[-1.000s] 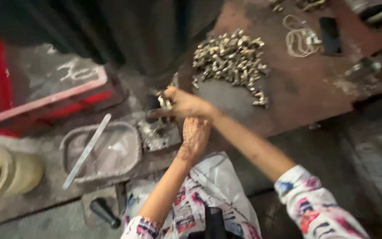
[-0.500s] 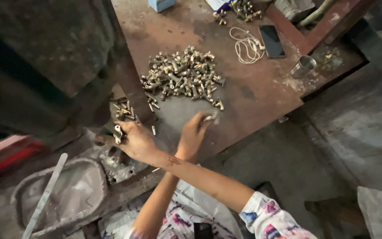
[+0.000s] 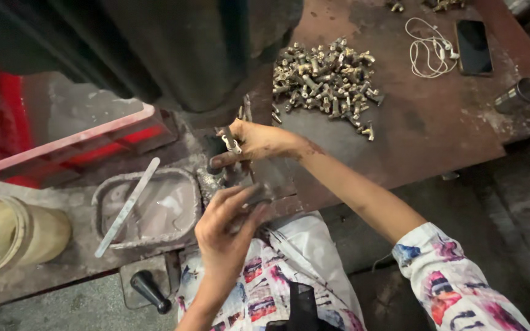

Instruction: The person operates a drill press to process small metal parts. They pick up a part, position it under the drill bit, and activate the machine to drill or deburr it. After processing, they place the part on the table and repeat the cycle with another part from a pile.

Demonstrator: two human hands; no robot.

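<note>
My right hand (image 3: 254,143) reaches in from the right under the dark machine column (image 3: 197,55). It grips a few small brass fittings (image 3: 232,144) against the machine's base. My left hand (image 3: 223,228) is lower, at the bench's front edge. Its fingertips are pinched on a small dark metal fitting (image 3: 254,196); its shape is hard to make out. A heap of several brass fittings (image 3: 326,76) lies on the rusty brown bench top (image 3: 437,135), beyond my right hand.
A red crate (image 3: 62,144) stands at the left. A grey tray (image 3: 182,184) of pale paste holds a flat metal strip (image 3: 127,208). There are also a yellowish bucket (image 3: 13,233), a black handle (image 3: 151,291), a phone (image 3: 473,37), white earphones (image 3: 427,52) and a steel cup (image 3: 522,95).
My left hand has pulled back from the edge of the fittings heap to the bench's front edge. My right hand stays at the machine base. The camera has shifted.
</note>
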